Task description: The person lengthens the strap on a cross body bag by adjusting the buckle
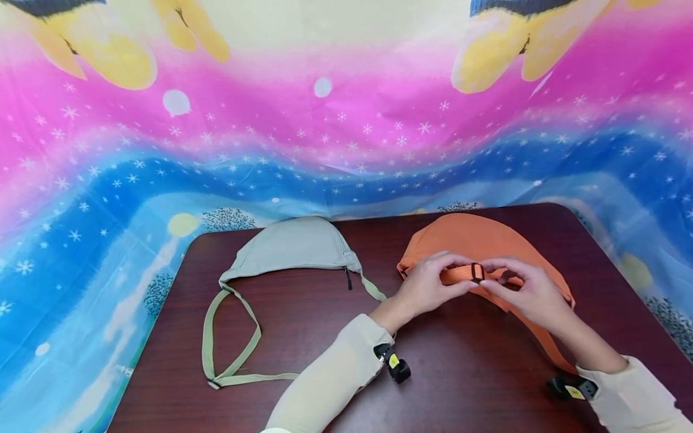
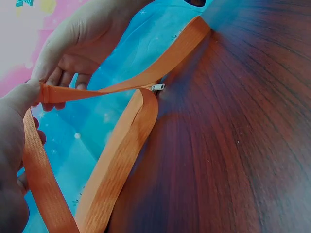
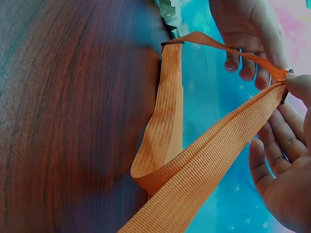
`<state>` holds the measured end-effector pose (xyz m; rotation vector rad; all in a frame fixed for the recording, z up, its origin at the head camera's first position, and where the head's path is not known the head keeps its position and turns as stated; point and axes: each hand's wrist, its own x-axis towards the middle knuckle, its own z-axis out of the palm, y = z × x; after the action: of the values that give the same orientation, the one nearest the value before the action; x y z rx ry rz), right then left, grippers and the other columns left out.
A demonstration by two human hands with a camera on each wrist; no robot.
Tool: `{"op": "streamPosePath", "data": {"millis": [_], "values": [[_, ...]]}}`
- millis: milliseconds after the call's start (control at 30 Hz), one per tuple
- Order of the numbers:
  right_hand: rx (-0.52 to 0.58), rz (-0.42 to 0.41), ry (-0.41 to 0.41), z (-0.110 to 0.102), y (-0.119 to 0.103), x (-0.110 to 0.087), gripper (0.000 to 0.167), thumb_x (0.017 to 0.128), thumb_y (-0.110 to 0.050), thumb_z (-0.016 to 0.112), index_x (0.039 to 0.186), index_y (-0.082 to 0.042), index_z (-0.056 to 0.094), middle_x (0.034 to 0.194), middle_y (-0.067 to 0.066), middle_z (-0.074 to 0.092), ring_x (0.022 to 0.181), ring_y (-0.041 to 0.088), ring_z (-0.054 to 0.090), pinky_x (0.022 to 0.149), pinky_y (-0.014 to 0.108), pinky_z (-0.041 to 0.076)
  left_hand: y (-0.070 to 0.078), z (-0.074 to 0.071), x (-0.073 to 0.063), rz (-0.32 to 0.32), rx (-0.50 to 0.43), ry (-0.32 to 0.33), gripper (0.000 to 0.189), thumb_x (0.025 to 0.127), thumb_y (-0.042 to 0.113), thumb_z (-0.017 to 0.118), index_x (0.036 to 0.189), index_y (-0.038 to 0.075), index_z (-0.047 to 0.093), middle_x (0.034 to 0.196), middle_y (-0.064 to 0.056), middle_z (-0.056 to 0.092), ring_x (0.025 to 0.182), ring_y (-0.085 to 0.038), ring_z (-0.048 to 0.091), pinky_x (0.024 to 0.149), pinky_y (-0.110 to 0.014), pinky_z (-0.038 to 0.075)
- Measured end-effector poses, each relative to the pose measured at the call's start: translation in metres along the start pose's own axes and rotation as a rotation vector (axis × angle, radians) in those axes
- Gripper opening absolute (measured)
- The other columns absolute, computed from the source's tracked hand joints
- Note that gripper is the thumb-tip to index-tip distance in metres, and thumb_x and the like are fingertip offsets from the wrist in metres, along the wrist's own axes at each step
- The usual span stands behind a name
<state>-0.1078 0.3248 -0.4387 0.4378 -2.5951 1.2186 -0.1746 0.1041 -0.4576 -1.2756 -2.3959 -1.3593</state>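
An orange crescent-shaped waist bag [image 1: 471, 231] lies on the right side of the table. Above its near edge, both hands hold its orange strap at a black slide buckle [image 1: 477, 273]. The left hand [image 1: 425, 284] pinches the strap [image 1: 457, 275] just left of the buckle, between thumb and fingers. From the other side, the right hand [image 1: 536, 294] pinches at the buckle's right edge. In the right wrist view, the right thumb [image 3: 300, 86] presses by the buckle, and the strap [image 3: 214, 150] runs down in a long loop. A metal zipper pull [image 2: 158, 87] shows in the left wrist view.
A pale grey-green waist bag [image 1: 295, 243] lies to the left, its light green strap [image 1: 208, 337] looped toward the front and partly behind the left sleeve. The dark wooden table [image 1: 433, 385] has a rounded back edge against a colourful printed cloth [image 1: 325, 138].
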Motion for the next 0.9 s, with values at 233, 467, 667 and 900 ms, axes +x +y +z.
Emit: {"op": "streamPosePath", "data": {"millis": [233,467,667,900], "values": [[0.052,0.046,0.010,0.001,0.000,0.000,0.033,0.092,-0.002,0.075,0.124,-0.007,0.070,0.112,-0.016,0.064,0.083,0.008,0.060,0.066,0.021,0.052,-0.006,-0.001,-0.005,-0.019,0.000,0.049,0.032,0.091,0.028,0.080,0.117,0.016,0.066,0.110,0.006,0.066,0.095,0.001,0.054,0.084,-0.009,0.042],[0.040,-0.010,0.063,0.006,-0.002,0.003,0.036,0.087,0.004,0.077,0.121,-0.006,0.069,0.109,-0.014,0.066,0.086,0.005,0.060,0.074,0.014,0.050,-0.006,0.000,-0.005,-0.025,0.004,0.078,0.029,0.093,0.028,0.077,0.118,0.015,0.069,0.111,0.005,0.067,0.098,0.000,0.056,0.085,-0.009,0.043],[0.049,-0.014,0.085,0.011,-0.002,0.003,0.039,0.086,0.004,0.078,0.122,-0.006,0.068,0.106,-0.011,0.066,0.085,0.006,0.059,0.079,0.013,0.049,-0.007,0.001,-0.006,-0.021,0.015,0.085,0.028,0.094,0.026,0.076,0.119,0.015,0.071,0.111,0.005,0.068,0.099,0.000,0.057,0.084,-0.007,0.042],[0.032,0.000,0.098,0.013,-0.002,0.003,0.038,0.087,0.002,0.078,0.122,-0.007,0.069,0.107,-0.010,0.066,0.086,0.003,0.060,0.076,0.011,0.049,-0.009,-0.001,-0.006,-0.009,-0.025,0.094,0.029,0.097,0.027,0.073,0.121,0.011,0.071,0.114,0.002,0.069,0.104,-0.002,0.059,0.088,-0.010,0.044]]}}
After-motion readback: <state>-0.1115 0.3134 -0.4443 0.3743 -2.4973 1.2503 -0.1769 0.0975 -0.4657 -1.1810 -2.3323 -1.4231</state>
